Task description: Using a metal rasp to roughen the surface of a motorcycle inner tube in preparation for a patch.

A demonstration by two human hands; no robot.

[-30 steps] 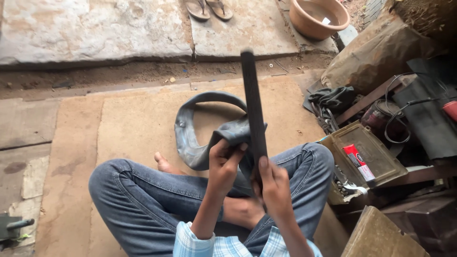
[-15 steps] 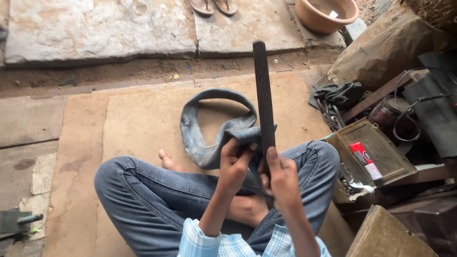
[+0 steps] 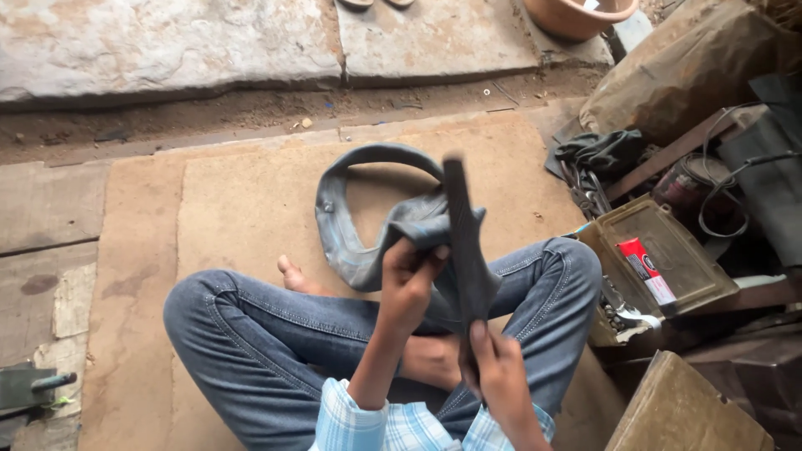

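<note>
I am gripping the tube (image 3: 368, 242) with my left hand (image 3: 409, 280), fingers closed, while my right hand (image 3: 497, 376) is clutching a dark file (image 3: 464, 242) across it. An open toolbox (image 3: 660, 259) is lying right of my hands.

We look down from our head, close over our crossed legs (image 3: 276, 334), facing forward toward the stone step (image 3: 209, 42).

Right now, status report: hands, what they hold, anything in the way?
Left hand grips grey rubber inner tube. Right hand holds long flat black file upright against it. Nothing between them; open toolbox sits to the right.
</note>
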